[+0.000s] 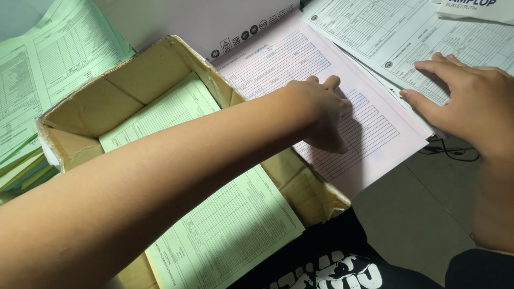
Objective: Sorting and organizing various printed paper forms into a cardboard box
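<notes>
The left hand [324, 109] presses fingers on the pink form [342, 107] beside a brown cardboard box [134, 80] of green forms [235, 219]; the right hand [466, 99] lies flat, grasping nothing, on white forms [385, 32]. A white package [476, 10] is cut off top right.

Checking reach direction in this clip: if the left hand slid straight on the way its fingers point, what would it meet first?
The left hand rests on the pink form, fingers pointing up and right. Sliding on, it would probably first meet the white forms overlapping the pink sheet's far edge, though depth is unclear.
</notes>
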